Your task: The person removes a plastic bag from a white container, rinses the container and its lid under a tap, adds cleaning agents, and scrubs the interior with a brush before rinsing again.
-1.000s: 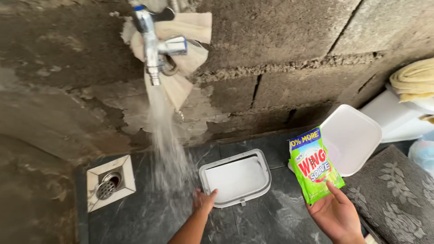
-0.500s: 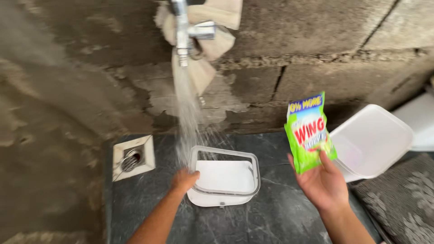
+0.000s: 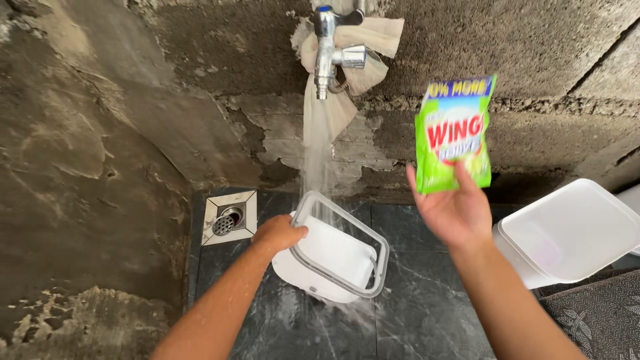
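Gripping the white container [image 3: 331, 257] by its rim, the left hand [image 3: 279, 233] tilts it under the tap [image 3: 327, 50] (water running). Right of the tap, the right hand [image 3: 452, 212] pinches a green sachet [image 3: 453, 130], apparently unopened; rinsing underway.

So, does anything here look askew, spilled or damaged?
Yes. The left hand holds the white container tilted under the running tap, and water spills onto the dark floor. The wall plaster is flaking.
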